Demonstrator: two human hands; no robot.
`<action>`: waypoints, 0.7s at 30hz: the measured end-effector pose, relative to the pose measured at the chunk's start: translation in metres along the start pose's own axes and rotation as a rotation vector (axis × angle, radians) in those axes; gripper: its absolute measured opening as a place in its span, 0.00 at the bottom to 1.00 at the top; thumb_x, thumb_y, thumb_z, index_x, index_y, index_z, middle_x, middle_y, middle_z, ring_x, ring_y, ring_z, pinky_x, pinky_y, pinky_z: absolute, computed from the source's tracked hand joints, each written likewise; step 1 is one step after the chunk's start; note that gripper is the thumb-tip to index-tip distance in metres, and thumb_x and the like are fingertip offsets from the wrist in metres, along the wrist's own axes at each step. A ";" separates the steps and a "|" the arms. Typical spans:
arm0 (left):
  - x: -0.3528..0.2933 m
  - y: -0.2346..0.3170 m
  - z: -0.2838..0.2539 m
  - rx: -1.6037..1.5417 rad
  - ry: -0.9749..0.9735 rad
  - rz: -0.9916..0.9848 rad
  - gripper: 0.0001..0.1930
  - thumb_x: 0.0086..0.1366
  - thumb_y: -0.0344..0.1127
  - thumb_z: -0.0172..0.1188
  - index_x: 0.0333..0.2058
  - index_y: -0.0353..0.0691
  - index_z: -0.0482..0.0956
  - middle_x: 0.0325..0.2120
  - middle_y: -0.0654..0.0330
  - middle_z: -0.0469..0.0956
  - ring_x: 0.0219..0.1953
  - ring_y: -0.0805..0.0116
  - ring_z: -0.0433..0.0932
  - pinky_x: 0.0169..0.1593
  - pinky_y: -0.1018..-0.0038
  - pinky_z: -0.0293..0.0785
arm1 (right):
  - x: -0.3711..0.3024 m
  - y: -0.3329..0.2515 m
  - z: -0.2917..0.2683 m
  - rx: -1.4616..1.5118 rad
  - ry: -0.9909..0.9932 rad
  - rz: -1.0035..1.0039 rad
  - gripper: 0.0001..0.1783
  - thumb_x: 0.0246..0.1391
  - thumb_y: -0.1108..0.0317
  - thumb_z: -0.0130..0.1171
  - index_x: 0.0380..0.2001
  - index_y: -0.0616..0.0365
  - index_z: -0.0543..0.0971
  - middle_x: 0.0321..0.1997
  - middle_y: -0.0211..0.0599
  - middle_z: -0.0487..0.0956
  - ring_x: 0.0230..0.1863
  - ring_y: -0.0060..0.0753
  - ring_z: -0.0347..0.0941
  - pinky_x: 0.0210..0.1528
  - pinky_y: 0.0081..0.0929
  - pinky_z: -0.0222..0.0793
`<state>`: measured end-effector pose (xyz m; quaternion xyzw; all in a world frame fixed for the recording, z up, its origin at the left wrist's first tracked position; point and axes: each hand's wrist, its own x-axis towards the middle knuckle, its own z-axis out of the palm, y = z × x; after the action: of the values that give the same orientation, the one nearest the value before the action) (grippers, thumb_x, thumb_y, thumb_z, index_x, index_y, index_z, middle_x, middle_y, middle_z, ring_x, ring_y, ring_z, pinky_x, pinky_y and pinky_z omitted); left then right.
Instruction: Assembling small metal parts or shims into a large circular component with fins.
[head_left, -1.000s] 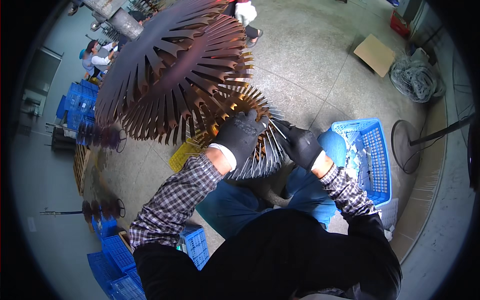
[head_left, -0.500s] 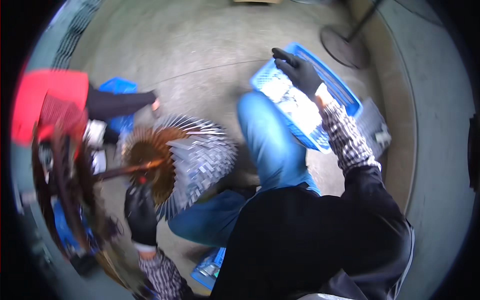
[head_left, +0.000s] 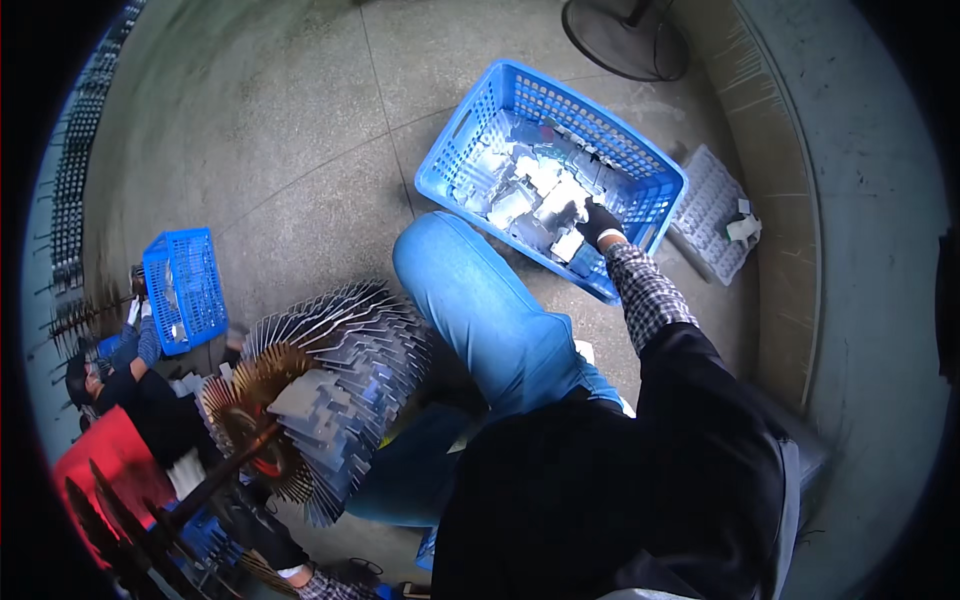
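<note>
My right hand (head_left: 601,222), in a black glove, is down in a large blue plastic basket (head_left: 640,165). Its fingers are bunched at the edge of the shiny metal plates (head_left: 515,205) heaped there, apparently closed on one. At lower left, my gloved left hand (head_left: 262,530) is beside the dark shaft (head_left: 215,478) of a round rack; the shaft area hides its fingers. Many thin metal plates (head_left: 345,410) fan out in rings around that rack, next to brown, rusty-looking prongs (head_left: 262,385).
Another person (head_left: 135,375) works at far left beside a red chair (head_left: 110,460) and a smaller blue basket (head_left: 185,290). A grey moulded tray (head_left: 715,215) lies between the large basket and the wall. A round stand base (head_left: 625,40) stands beyond. Dark spikes (head_left: 130,530) protrude at lower left.
My right hand has gone from above the basket, fingers spread, down among the metal plates. The view has swung, so the rack and my left hand appear lower. The co-worker shows more fully.
</note>
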<state>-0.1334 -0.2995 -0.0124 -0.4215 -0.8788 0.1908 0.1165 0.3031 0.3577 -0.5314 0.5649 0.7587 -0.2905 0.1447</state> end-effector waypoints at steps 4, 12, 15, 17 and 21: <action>0.002 0.011 -0.019 -0.279 -0.091 -0.242 0.24 0.81 0.34 0.41 0.71 0.38 0.69 0.52 0.53 0.82 0.46 0.58 0.82 0.52 0.68 0.76 | 0.007 -0.052 0.003 -0.112 0.095 -0.099 0.48 0.52 0.54 0.73 0.72 0.50 0.63 0.59 0.48 0.80 0.54 0.54 0.81 0.54 0.50 0.78; 0.032 0.053 -0.053 -0.518 -0.156 -0.332 0.26 0.80 0.34 0.41 0.73 0.36 0.65 0.52 0.50 0.81 0.46 0.56 0.81 0.53 0.65 0.75 | 0.020 -0.113 -0.024 -0.238 0.093 -0.003 0.51 0.49 0.53 0.75 0.73 0.48 0.62 0.55 0.48 0.81 0.50 0.54 0.83 0.52 0.54 0.78; 0.030 0.052 -0.049 -0.586 -0.170 -0.413 0.27 0.77 0.32 0.44 0.72 0.33 0.65 0.49 0.48 0.82 0.46 0.53 0.80 0.53 0.62 0.74 | 0.028 -0.106 -0.012 -0.323 0.107 -0.021 0.50 0.49 0.50 0.74 0.73 0.45 0.62 0.53 0.45 0.82 0.47 0.52 0.84 0.52 0.56 0.78; 0.029 0.050 -0.045 -0.507 -0.141 -0.363 0.26 0.77 0.32 0.43 0.71 0.33 0.66 0.48 0.49 0.82 0.45 0.53 0.80 0.53 0.62 0.74 | 0.029 -0.104 -0.009 -0.309 0.108 -0.022 0.48 0.48 0.51 0.74 0.71 0.45 0.65 0.53 0.45 0.82 0.47 0.52 0.84 0.52 0.55 0.78; 0.027 0.047 -0.033 -0.278 -0.051 -0.188 0.24 0.78 0.32 0.42 0.69 0.33 0.69 0.47 0.49 0.82 0.44 0.54 0.79 0.52 0.63 0.74 | 0.032 -0.091 -0.012 -0.262 0.120 0.003 0.42 0.48 0.54 0.74 0.67 0.46 0.73 0.52 0.44 0.84 0.47 0.50 0.85 0.53 0.51 0.78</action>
<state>-0.1052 -0.2436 -0.0022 -0.3444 -0.9350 0.0661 0.0523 0.2090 0.3718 -0.5145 0.5587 0.7965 -0.1546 0.1720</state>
